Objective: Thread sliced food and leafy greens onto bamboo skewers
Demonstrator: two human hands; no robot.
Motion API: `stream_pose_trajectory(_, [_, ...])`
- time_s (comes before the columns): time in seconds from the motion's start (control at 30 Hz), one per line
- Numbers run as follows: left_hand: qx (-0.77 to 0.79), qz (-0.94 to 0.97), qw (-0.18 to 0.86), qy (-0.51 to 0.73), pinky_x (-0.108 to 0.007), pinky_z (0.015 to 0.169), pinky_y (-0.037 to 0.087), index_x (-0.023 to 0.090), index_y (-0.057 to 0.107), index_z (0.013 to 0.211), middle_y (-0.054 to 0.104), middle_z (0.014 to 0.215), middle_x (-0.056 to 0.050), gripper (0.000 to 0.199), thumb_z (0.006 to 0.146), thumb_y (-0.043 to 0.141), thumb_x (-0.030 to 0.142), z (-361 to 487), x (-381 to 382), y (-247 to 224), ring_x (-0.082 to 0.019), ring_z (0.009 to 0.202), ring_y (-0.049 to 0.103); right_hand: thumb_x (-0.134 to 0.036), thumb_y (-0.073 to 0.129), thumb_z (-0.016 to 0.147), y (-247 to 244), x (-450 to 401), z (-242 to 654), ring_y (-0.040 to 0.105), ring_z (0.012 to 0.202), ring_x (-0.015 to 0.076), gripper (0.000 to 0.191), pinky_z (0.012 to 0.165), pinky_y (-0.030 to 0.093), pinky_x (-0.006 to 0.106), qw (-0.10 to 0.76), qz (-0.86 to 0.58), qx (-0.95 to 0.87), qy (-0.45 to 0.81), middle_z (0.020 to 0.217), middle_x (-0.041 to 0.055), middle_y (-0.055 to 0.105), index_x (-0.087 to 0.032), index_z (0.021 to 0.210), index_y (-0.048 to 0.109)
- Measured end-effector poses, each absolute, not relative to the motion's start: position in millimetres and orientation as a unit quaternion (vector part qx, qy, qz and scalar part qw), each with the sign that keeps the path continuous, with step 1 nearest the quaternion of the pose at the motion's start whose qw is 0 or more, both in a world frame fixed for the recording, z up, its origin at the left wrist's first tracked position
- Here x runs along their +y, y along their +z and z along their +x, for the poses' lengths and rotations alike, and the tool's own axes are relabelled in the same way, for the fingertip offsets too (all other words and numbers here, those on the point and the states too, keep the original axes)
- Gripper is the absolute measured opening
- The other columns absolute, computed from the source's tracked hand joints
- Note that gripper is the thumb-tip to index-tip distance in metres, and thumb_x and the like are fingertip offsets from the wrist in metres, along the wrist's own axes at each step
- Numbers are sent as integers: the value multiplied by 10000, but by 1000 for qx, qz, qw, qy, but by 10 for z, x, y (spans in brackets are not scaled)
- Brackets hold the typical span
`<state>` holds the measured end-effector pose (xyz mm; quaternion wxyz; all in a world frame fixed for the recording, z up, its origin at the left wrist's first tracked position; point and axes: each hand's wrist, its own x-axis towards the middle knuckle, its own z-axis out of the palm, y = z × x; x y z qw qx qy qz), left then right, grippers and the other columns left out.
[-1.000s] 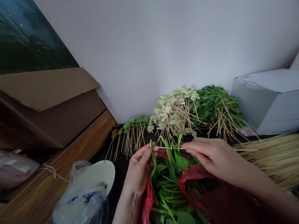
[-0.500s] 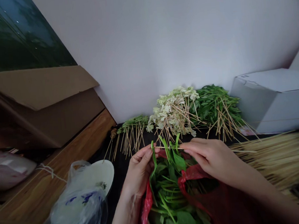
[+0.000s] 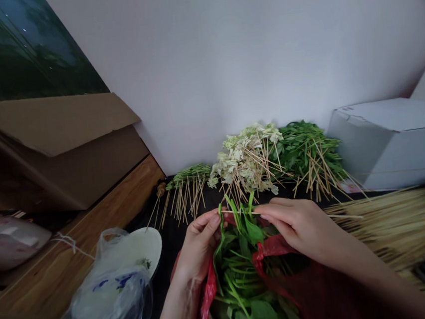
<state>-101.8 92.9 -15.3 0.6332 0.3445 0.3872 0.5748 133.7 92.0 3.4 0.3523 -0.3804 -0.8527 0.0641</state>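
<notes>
A thin bamboo skewer (image 3: pixel 236 209) runs sideways between my two hands, with several green leafy stems (image 3: pixel 242 208) threaded on it. My right hand (image 3: pixel 293 218) is closed in a pinch on the skewer's right part. At the other end, my left hand (image 3: pixel 201 234) pinches a leafy green (image 3: pixel 221 216) by its stem where it meets the skewer; the skewer's tip is close to those fingers. Below both hands lies a heap of leafy greens (image 3: pixel 257 315) in an open red plastic bag (image 3: pixel 268 248).
Behind my hands lie skewered green stalks (image 3: pixel 194 172), skewered pale leaves (image 3: pixel 235 162) and skewered dark greens (image 3: pixel 309 145). Many bare skewers (image 3: pixel 398 219) spread at right, near a white box (image 3: pixel 402 146). A white plate (image 3: pixel 151 243), clear plastic bag (image 3: pixel 102 305) and cardboard box (image 3: pixel 96 160) stand left.
My left hand and the leafy green in it have shifted slightly right along the skewer. My right hand has barely moved.
</notes>
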Motion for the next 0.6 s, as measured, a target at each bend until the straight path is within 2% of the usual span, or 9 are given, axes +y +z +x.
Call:
stream_pose_trajectory(0.13, [386, 361, 636, 562, -185, 658, 538, 160, 826, 861, 784, 754, -54, 286, 633, 935, 294, -1023, 915, -174, -119, 664, 686, -99, 441, 966, 27, 921, 1328, 681, 766, 153, 346, 724, 535, 268, 350, -377, -854, 80, 894, 49, 734, -226, 1059, 749])
stream_pose_trajectory(0.3, [399, 382, 637, 538, -227, 677, 547, 166, 813, 797, 758, 720, -29, 226, 660, 919, 312, -961, 877, -168, -126, 638, 668, -95, 443, 967, 9, 915, 1280, 676, 760, 148, 344, 708, 523, 259, 349, -368, -858, 79, 886, 49, 727, -217, 1071, 747])
stream_pose_trajectory(0.4, [428, 401, 594, 550, -224, 654, 540, 163, 812, 800, 781, 803, -48, 251, 656, 920, 337, -942, 881, -177, -131, 658, 668, -95, 447, 967, -3, 917, 1266, 686, 782, 153, 338, 729, 535, 266, 351, -373, -856, 75, 898, 49, 734, -221, 1043, 751])
stream_pose_trajectory(0.5, [444, 426, 557, 558, -253, 730, 556, 190, 814, 931, 799, 941, -72, 295, 685, 903, 327, -957, 864, -165, -170, 777, 708, -121, 454, 979, -13, 945, 1309, 705, 814, 162, 319, 768, 553, 282, 361, -388, -845, 70, 941, 48, 746, -228, 1063, 743])
stream_pose_trajectory(0.6, [455, 462, 521, 555, -299, 800, 562, 203, 802, 998, 795, 1006, -97, 287, 748, 856, 334, -1021, 787, -103, -216, 875, 723, -161, 474, 993, -1, 987, 1416, 724, 872, 177, 280, 816, 565, 303, 414, -407, -814, 39, 1020, 49, 757, -222, 1111, 720])
